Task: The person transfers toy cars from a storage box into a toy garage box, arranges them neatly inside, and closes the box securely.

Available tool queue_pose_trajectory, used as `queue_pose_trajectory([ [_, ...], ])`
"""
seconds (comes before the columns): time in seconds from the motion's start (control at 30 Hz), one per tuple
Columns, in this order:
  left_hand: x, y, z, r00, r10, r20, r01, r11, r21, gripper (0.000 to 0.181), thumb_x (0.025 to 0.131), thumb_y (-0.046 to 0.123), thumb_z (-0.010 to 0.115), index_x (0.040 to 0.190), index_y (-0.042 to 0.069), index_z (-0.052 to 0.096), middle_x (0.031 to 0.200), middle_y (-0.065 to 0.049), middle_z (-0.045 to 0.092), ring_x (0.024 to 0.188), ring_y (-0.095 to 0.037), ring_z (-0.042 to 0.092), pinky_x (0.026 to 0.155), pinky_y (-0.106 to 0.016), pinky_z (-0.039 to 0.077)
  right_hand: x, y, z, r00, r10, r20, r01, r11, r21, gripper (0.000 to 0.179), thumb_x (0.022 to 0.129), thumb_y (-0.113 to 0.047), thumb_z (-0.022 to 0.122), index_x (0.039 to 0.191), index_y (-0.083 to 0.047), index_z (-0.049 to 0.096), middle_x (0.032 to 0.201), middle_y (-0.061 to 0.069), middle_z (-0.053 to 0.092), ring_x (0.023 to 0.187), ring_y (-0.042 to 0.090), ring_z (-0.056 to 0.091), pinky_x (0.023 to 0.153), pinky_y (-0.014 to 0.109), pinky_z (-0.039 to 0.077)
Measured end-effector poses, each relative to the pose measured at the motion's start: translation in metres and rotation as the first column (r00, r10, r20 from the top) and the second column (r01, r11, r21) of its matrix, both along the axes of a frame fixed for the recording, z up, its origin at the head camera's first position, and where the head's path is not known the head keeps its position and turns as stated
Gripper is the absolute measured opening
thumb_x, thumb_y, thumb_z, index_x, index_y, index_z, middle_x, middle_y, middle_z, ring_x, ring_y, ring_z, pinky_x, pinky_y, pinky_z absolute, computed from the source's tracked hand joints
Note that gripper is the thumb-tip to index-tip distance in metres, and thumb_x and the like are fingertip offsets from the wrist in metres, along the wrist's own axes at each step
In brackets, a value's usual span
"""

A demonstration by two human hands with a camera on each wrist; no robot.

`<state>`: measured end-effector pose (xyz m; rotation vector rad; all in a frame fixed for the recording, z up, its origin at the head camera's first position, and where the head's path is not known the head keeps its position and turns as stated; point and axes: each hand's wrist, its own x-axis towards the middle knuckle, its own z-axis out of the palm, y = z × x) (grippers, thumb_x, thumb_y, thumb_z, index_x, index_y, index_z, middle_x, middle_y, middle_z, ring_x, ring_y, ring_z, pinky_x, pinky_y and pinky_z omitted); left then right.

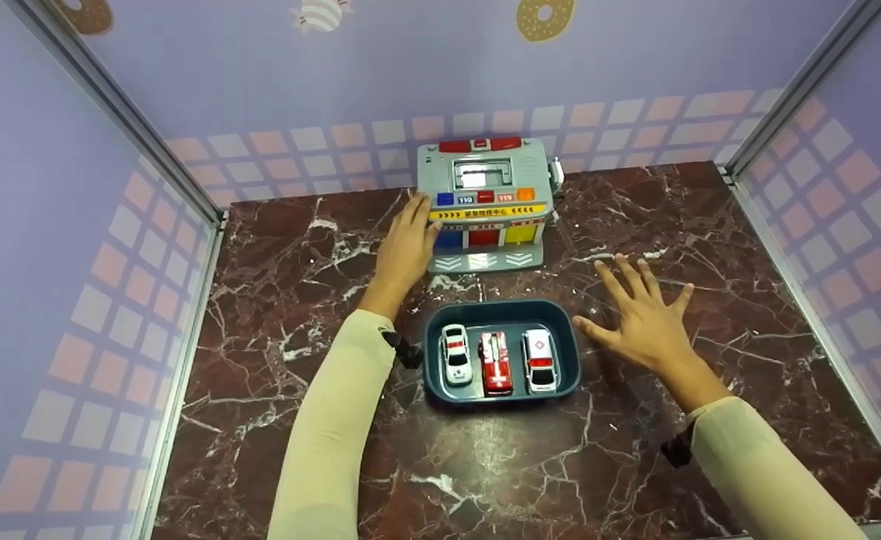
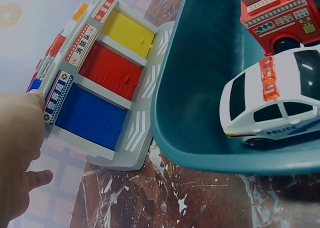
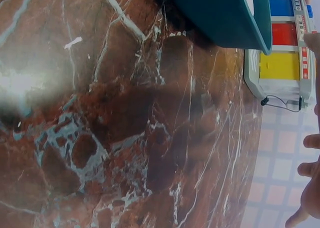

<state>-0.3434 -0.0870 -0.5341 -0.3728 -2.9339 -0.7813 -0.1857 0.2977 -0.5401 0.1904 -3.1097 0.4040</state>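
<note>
Left hand (image 1: 403, 247) has its fingers pretty straight, tips against the left side of the toy rescue station (image 1: 481, 202). Not wrapped round anything that I can see, and can't tell how hard they press; they hide a bit of its blue-door end. Right hand (image 1: 646, 322) is splayed wide, holding nothing, out at 2 o'clock from the teal tray (image 1: 504, 399). The right wrist view chops most of that hand off.

Station's at 12 o'clock from the tray, three doors facing us: blue, red, yellow. There's a black cord (image 3: 282, 102) by the yellow end, but where it goes, no clue.

In the tray: toy police car (image 1: 456, 358) at 9, fire truck (image 1: 495, 367) dead centre, ambulance (image 1: 539, 360) at 3. Left wrist view crops the police car and fire truck.

Cream sleeves (image 1: 335, 427) run out of frame below, over a brown marbled tabletop (image 1: 260, 300).
</note>
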Motion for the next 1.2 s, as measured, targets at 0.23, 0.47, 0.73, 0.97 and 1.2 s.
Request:
queue_pose_trajectory([
  [0.23, -0.005, 0.001, 0.003, 1.0, -0.018, -0.019, 0.018, 0.999, -0.027, 0.061, 0.119, 0.038, 0.047, 0.174, 0.015, 0.035, 0.181, -0.007, 0.035, 0.164, -0.033, 0.042, 0.133, -0.05, 0.04, -0.012, -0.012, 0.006, 0.998, 0.054, -0.023, -0.054, 0.999, 0.003, 0.1, 0.1, -0.08, 0.057, 0.179, -0.033, 0.019, 0.187, 0.008, 0.016, 0.171, 0.045, 0.017, 0.12, 0.093, -0.01],
  [0.47, -0.009, 0.001, 0.005, 1.0, -0.008, -0.03, 0.007, 1.0, -0.029, 0.058, 0.119, 0.035, 0.051, 0.171, 0.014, 0.042, 0.177, -0.006, 0.043, 0.161, -0.031, 0.046, 0.131, -0.048, 0.043, -0.025, -0.02, 0.012, 0.994, 0.105, -0.031, -0.105, 0.994, 0.013, 0.099, 0.1, -0.079, 0.057, 0.179, -0.036, 0.015, 0.186, 0.013, 0.021, 0.171, 0.045, 0.019, 0.124, 0.09, -0.009],
  [0.73, -0.012, -0.001, 0.006, 0.997, -0.03, -0.068, 0.027, 0.999, -0.038, 0.057, 0.117, 0.033, 0.055, 0.169, 0.011, 0.046, 0.174, -0.008, 0.048, 0.157, -0.034, 0.051, 0.13, -0.048, 0.044, -0.036, -0.03, 0.014, 0.983, 0.176, -0.047, -0.176, 0.984, 0.012, 0.098, 0.101, -0.077, 0.059, 0.179, -0.03, 0.021, 0.186, 0.009, 0.021, 0.171, 0.042, 0.021, 0.123, 0.091, -0.008],
  [0.97, -0.014, -0.002, 0.007, 0.997, -0.037, -0.06, 0.035, 0.999, -0.03, 0.058, 0.116, 0.035, 0.055, 0.168, 0.012, 0.047, 0.174, -0.006, 0.048, 0.158, -0.033, 0.05, 0.131, -0.048, 0.043, -0.047, -0.036, 0.016, 0.978, 0.208, -0.01, -0.208, 0.978, -0.025, 0.097, 0.102, -0.073, 0.06, 0.179, -0.031, 0.018, 0.186, 0.01, 0.019, 0.169, 0.048, 0.025, 0.126, 0.089, -0.004],
  [1.2, -0.016, -0.005, 0.007, 0.995, -0.043, -0.087, 0.043, 0.999, 0.0, 0.057, 0.114, 0.037, 0.058, 0.166, 0.013, 0.052, 0.169, -0.006, 0.054, 0.153, -0.033, 0.057, 0.128, -0.049, 0.047, -0.064, -0.039, 0.018, 0.969, 0.248, -0.001, -0.247, 0.966, -0.08, 0.097, 0.104, -0.069, 0.062, 0.179, -0.025, 0.02, 0.185, 0.014, 0.022, 0.163, 0.054, 0.034, 0.131, 0.083, 0.006],
])
